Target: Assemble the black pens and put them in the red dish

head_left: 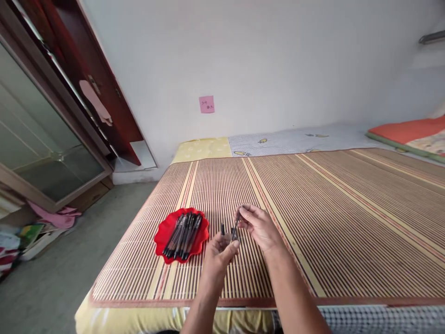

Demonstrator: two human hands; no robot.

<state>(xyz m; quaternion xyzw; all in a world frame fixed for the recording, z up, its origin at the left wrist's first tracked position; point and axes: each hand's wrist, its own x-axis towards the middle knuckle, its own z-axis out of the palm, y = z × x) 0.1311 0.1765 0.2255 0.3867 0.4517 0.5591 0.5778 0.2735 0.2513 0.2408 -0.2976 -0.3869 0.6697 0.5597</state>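
My left hand (219, 253) is closed around a pen barrel (226, 238) whose dark end sticks up above the fingers. My right hand (259, 226) pinches a thin dark pen refill (235, 228) and holds its lower end against the barrel. Both hands hover just above a striped bamboo mat (313, 208). To the left of my left hand lies a red scalloped plate (163, 234) on the mat, with several black pens (183, 235) lying side by side in it.
The mat covers a bed with a yellow sheet (203, 149) at its far end. An orange cushion (406, 131) lies at the far right. A pink sticky note (206, 104) is on the white wall. A glass-fronted cabinet (41, 153) stands left, with clutter on the grey floor.
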